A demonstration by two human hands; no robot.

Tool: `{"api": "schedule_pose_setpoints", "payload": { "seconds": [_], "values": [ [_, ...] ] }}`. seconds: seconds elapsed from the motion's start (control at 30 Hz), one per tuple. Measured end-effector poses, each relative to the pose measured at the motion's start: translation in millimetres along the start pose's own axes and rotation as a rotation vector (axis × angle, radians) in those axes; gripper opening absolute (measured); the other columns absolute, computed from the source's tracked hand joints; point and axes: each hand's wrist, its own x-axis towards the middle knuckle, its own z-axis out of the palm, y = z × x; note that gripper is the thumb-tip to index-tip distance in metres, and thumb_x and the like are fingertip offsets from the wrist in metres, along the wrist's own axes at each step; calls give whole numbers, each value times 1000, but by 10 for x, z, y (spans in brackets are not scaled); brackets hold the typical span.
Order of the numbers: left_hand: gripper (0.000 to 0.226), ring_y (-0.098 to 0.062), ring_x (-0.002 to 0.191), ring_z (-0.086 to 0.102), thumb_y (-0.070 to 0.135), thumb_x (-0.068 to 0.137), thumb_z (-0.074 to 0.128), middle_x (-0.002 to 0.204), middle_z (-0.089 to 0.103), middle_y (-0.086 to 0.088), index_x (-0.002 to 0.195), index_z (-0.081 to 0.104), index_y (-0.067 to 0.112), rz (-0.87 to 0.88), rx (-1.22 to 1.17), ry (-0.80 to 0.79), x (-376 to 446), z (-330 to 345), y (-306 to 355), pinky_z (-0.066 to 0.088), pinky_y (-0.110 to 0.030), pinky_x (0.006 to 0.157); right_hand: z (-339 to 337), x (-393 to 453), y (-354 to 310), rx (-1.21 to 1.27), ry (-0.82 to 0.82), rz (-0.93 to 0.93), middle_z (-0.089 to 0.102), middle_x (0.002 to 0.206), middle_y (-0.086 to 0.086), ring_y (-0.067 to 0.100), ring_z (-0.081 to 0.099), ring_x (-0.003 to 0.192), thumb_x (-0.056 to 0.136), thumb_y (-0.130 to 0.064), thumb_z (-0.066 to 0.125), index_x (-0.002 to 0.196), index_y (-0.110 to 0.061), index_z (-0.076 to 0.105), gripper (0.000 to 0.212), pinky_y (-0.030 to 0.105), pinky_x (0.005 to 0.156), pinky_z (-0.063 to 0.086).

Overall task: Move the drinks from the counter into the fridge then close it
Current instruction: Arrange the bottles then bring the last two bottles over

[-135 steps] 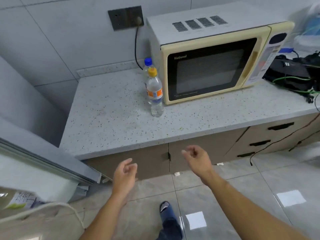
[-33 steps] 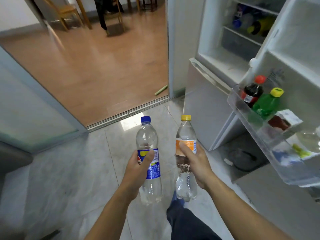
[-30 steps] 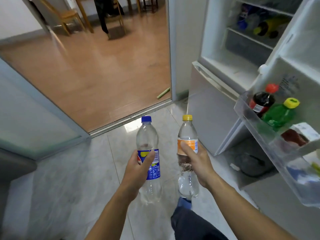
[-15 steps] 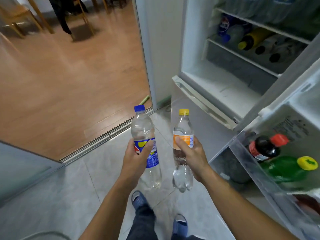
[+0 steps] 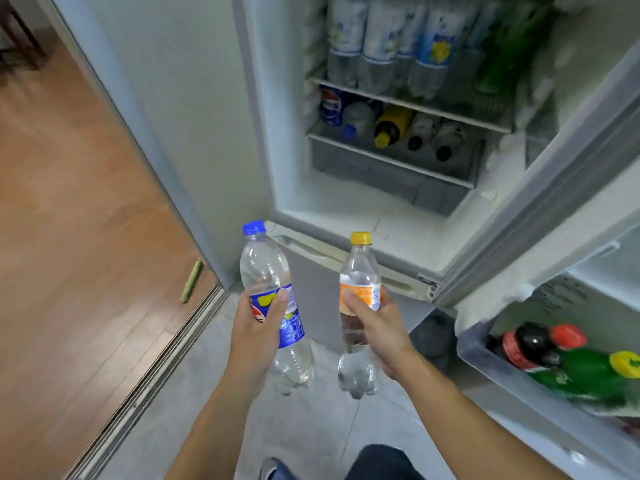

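In the middle of the frame, the left hand (image 5: 258, 336) gripped a clear blue-capped plastic bottle (image 5: 272, 306) and the right hand (image 5: 375, 329) a clear yellow-capped plastic bottle (image 5: 358, 317), ready to go into the open white fridge (image 5: 349, 216) above.

**A home kitchen beside a wood-floored room**

This is a domestic kitchen. An open household fridge (image 5: 381, 202) stands on a grey tiled floor (image 5: 194, 393), its white interior stocked with drinks: upright water bottles (image 5: 374, 46) on the upper shelf, bottles and a blue can (image 5: 331, 105) lying on the wire shelf (image 5: 391, 157) below. The fridge door (image 5: 554, 188) hangs open at the right, and its clear door bin (image 5: 485, 362) carries a red-capped cola bottle (image 5: 533, 344) and a green bottle (image 5: 588, 372). At the left, a sliding-door floor track (image 5: 162, 362) divides the tiles from a living space with a wooden plank floor (image 5: 76, 209).
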Motion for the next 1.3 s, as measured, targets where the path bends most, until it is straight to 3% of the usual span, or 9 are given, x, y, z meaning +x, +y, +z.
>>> {"api": "schedule_pose_setpoints", "payload": {
  "seconds": [0.2,0.37,0.47,0.53,0.7,0.8,0.9,1.1,1.3],
  "values": [
    [38,-5,85,71,61,62,71,94,74,12,96,64,47,93,9,-211,608,463,470,53,-23,71,-6,283,-411,44,187,-133,68,63,-9,2,60,52,86,-27,77,103,-19,60,26,17,46,50],
    [20,-1,80,70,48,75,70,89,72,18,93,62,50,213,34,-311,986,1010,928,52,-13,63,-160,703,-1079,101,385,-336,64,61,-6,10,58,51,79,-28,80,99,-19,55,34,26,47,51],
    [22,-5,84,71,43,82,72,92,73,14,101,61,41,252,36,-343,1159,1263,1156,54,-17,67,-278,926,-1524,124,504,-431,69,75,-10,9,65,64,66,-47,79,103,-30,57,47,31,64,58],
    [19,-1,80,70,37,88,71,89,73,16,104,60,35,287,44,-348,1264,1419,1273,52,-12,63,-361,1076,-1772,123,580,-510,70,82,-15,3,66,69,62,-53,78,104,-37,56,50,24,66,56],
    [21,1,77,69,34,89,70,89,73,15,106,59,33,305,40,-359,1482,1728,1416,51,-11,61,-434,1400,-2318,165,754,-744,67,90,-32,-8,65,80,69,-35,83,104,-43,51,48,11,70,50],
    [24,-2,81,70,33,87,72,93,74,12,107,58,34,300,42,-386,1611,1844,1487,52,-12,64,-474,1672,-2606,291,818,-830,68,105,-16,-8,65,87,74,-20,83,120,-36,49,59,7,75,51],
    [27,-6,84,71,32,86,74,96,74,9,107,58,35,295,37,-432,1756,1935,1565,54,-16,66,-536,1969,-2887,310,814,-838,61,120,-7,-10,61,100,78,-22,80,120,-46,41,62,3,80,49],
    [28,-2,81,71,40,82,75,90,72,19,101,56,43,310,58,-490,1972,1946,1669,52,-11,61,-806,2599,-3201,196,739,-778,53,137,8,18,56,121,86,-18,74,147,-13,32,74,9,82,48],
    [49,-2,87,70,66,62,72,97,72,19,105,55,48,322,73,-538,2155,1859,1685,53,-13,64,-951,3017,-3488,144,658,-571,45,147,6,26,50,130,86,-27,76,152,-29,21,86,46,105,47]
  ]
}}
